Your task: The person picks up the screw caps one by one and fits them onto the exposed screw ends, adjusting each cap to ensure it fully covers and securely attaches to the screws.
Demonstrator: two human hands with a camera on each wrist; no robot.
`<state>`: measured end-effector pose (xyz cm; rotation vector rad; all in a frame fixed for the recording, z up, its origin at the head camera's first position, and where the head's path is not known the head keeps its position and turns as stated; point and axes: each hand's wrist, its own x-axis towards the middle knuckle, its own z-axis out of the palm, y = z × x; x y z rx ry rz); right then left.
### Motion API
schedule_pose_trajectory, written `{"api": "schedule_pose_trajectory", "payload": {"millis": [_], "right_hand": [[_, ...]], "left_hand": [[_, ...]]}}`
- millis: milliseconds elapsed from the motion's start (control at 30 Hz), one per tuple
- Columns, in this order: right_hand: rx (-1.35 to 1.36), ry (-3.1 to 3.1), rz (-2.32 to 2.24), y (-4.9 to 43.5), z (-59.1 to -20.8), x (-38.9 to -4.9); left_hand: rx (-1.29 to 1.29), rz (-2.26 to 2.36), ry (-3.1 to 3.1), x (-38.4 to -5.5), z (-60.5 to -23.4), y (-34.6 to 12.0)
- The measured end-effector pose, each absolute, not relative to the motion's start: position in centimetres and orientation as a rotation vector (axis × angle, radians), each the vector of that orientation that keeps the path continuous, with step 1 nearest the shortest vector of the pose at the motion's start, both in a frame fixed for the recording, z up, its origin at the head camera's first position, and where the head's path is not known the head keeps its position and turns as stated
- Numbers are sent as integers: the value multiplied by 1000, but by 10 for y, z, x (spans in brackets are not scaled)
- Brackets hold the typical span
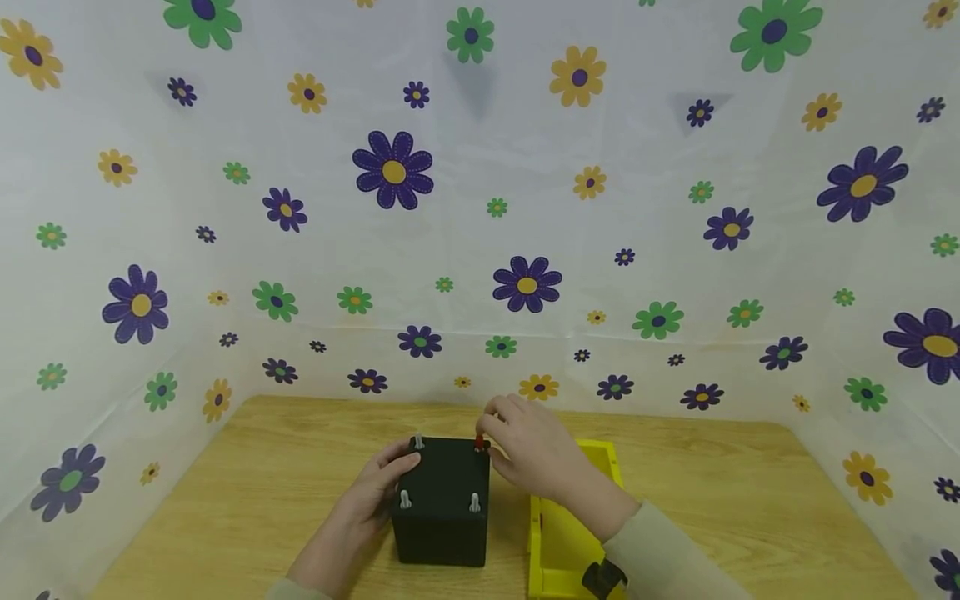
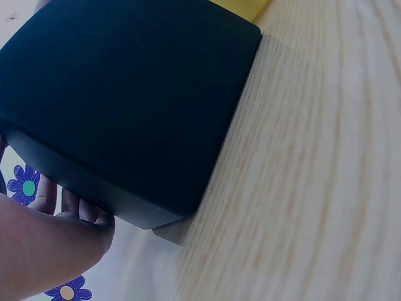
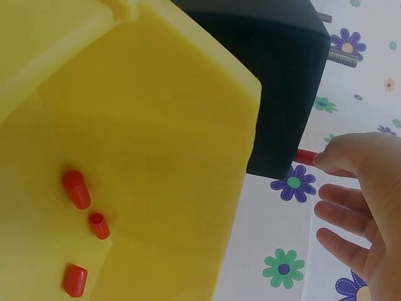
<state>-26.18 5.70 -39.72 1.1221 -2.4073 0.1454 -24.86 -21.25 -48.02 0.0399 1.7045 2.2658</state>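
A black box (image 1: 441,540) stands on the table with threaded metal studs (image 1: 475,502) rising from its top corners. My left hand (image 1: 366,498) grips the box's left side, its thumb over the top edge; in the left wrist view its fingers (image 2: 70,204) rest along the box's side. At the far right corner my right hand (image 1: 531,446) pinches a small red cap (image 3: 306,157) between thumb and index finger. That cap sits on or over the corner stud, which it hides. The right hand's other fingers stay off the box.
Right of the box stands a yellow bin (image 1: 535,550), partly under my right forearm. Three loose red caps (image 3: 76,189) lie inside it. A black item (image 1: 602,577) shows near the right sleeve. A white flowered sheet (image 1: 465,250) encloses the wooden table (image 1: 712,500).
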Motion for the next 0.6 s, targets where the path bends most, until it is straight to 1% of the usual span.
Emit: {"api": "schedule_pose_trajectory", "payload": {"millis": [333,600], "right_hand": [[1111,-2421,138,63,-395,-259],[1098,-2466,100,72,-392,-257]], "left_hand": [[91,2274,1686,-249,-480,-213],[54,2260,1695,-249,-479,-212]]}}
